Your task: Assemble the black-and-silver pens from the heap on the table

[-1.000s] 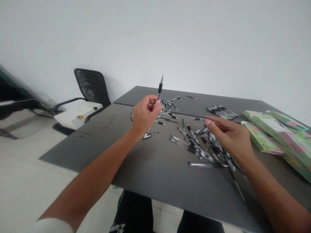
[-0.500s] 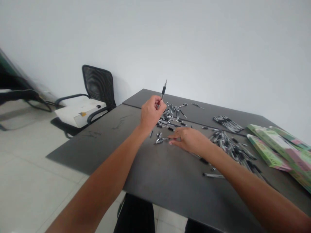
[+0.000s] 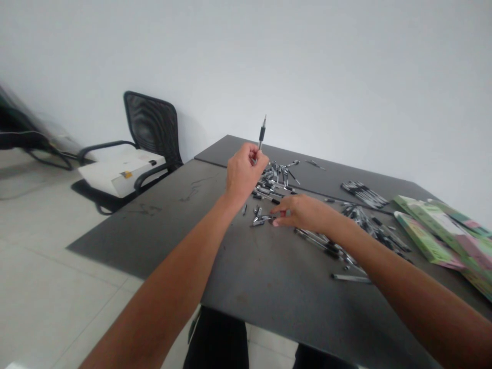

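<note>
My left hand (image 3: 246,169) is closed around a pen (image 3: 262,134) with a black rubber grip, held nearly upright with its tip pointing up. Low over the table, my right hand (image 3: 302,212) reaches left, thumb and forefinger a little apart. Its fingertips are at the edge of a small cluster of short clear and silvery pieces that look like pen caps (image 3: 259,219). Whether they touch one is hard to make out. Behind my hands lies a heap of pens and small parts (image 3: 279,173). My right forearm partly covers another pile of black-gripped pens (image 3: 359,215).
On the dark table (image 3: 246,277), a neat row of pens (image 3: 363,193) lies at the back right. Green and pink boxes (image 3: 434,241) are stacked at the right. A loose pen (image 3: 350,278) lies near the front. Left of the table stands a black mesh chair (image 3: 151,125) carrying a white box (image 3: 119,174).
My right hand has moved left from the right-hand pen pile to the small cap cluster. My left hand still holds the pen tip up. The view has shifted slightly.
</note>
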Available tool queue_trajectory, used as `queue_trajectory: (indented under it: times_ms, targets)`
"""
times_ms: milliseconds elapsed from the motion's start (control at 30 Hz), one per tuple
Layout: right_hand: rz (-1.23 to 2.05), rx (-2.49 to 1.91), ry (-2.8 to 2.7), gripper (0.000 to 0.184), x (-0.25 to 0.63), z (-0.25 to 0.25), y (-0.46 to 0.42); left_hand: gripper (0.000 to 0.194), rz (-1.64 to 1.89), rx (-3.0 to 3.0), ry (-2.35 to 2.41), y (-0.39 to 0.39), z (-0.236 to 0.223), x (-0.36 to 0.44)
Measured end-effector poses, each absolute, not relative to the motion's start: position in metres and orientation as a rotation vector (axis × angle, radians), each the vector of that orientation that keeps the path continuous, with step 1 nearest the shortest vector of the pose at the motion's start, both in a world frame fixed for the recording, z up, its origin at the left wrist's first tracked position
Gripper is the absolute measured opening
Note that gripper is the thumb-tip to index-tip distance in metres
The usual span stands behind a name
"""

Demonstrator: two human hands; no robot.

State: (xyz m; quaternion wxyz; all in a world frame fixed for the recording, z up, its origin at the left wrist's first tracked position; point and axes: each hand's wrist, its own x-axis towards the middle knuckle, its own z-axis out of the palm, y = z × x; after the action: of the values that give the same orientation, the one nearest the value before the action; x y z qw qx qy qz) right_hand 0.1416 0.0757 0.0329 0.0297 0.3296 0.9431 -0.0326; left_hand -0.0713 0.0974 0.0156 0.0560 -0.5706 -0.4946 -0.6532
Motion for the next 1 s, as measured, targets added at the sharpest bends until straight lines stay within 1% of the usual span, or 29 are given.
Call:
queue_trajectory:
  times_ms: [100,167,233,433,633,800,1000]
  targets:
    - [-0.006,1.114,2.980,0.031,0.147,0.037,0.091,0.004,-1.982,-1.708,-1.471,0.099,0.016,-0.074]
    - [0.098,1.205,2.971,0.031,0.146,0.036,0.102,0.006,-1.979,-1.695,-1.456,0.100,0.016,-0.075]
    - [0.133,1.236,2.932,0.030,0.142,0.032,0.113,0.007,-1.981,-1.690,-1.442,0.101,0.016,-0.076]
    - [0.112,1.313,2.863,0.028,0.139,0.025,0.143,0.009,-2.008,-1.650,-1.402,0.102,0.017,-0.080]
    - [0.065,1.414,2.786,0.023,0.143,0.019,0.151,0.010,-1.989,-1.647,-1.399,0.099,0.020,-0.079]
    - [0.053,1.527,2.759,0.027,0.142,0.017,0.153,0.013,-1.977,-1.646,-1.399,0.097,0.022,-0.078]
    - [0.015,1.574,2.704,0.032,0.149,0.014,0.157,0.012,-1.980,-1.675,-1.389,0.096,0.022,-0.076]
